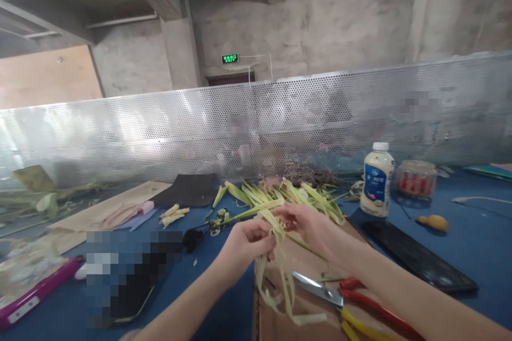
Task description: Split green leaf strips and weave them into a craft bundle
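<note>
My left hand (250, 242) is closed, its thumb and fingers pinching pale green leaf strips (288, 287). Loose ends of the strips curl down below the hand over a brown cardboard sheet (272, 325). From the other side my right hand (310, 229) grips the upper part of the same strips with curled fingers, some of them hidden. Scissors (320, 289) with red handles lie on the cardboard beneath my right forearm. Beside them is a yellow-handled tool (352, 325), partly out of view. Just beyond my hands spreads a pile of green leaves (250, 194).
A white-capped bottle (376, 184), a jar with red contents (416, 178) and a black phone (420, 256) stand or lie on the right. On the left are a purple tool (40, 287), dark paper (186, 189) and a blurred-out dark object (136, 282). A perforated metal screen (160, 138) borders the back.
</note>
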The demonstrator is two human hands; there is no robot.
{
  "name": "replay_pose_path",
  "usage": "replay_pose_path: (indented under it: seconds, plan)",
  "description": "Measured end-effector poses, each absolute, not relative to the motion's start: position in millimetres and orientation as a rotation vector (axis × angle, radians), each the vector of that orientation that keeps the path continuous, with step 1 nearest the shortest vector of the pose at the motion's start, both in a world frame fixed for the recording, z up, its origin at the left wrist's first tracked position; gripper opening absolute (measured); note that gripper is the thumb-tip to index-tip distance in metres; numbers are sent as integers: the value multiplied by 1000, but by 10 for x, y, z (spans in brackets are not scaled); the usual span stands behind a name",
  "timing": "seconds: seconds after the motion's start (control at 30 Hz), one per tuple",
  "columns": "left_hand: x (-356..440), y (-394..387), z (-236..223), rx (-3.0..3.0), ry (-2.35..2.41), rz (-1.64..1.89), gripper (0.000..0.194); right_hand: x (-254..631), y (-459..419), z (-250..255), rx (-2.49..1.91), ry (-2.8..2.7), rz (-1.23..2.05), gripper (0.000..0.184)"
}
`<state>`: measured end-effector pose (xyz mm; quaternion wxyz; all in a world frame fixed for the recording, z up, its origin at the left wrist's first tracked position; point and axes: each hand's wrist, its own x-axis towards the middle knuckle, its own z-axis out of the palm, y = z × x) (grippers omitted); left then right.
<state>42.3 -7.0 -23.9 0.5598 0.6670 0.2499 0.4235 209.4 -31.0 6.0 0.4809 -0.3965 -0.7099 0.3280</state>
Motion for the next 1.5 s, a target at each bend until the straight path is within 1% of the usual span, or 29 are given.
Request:
replay_pose_path:
  seconds: [0.07, 0.13, 0.2, 0.27, 0.47, 0.7, 1.07, 1.5]
  plan:
    - [428, -79, -255, 1576, 566, 951, 18, 2092, -313, 47, -924, -1651, 1062, 27]
    - [437, -90, -265, 1576, 532, 916, 18, 2078, -350, 47, -843, -1566, 1288, 15]
    - [446, -98, -271, 1576, 501, 892, 17, 2062, -391, 60, -768, -1466, 1426, 8]
    - [450, -102, -278, 1577, 487, 871, 17, 2048, -414, 72, -731, -1382, 1481, 7]
    - [443, -117, -275, 1620, 497, 813, 18, 2002, -402, 21, -707, -1252, 1514, 8]
    - [434, -159, -217, 1631, 472, 763, 18, 1959, -396, -82, -790, -1210, 1389, 10]
    - [446, -199, -173, 1641, 559, 651, 21, 1889, -547, 68, -968, -1162, 1256, 15]
    - [441, -202, -203, 1651, 553, 618, 18, 1875, -533, 47, -939, -1087, 1192, 19]
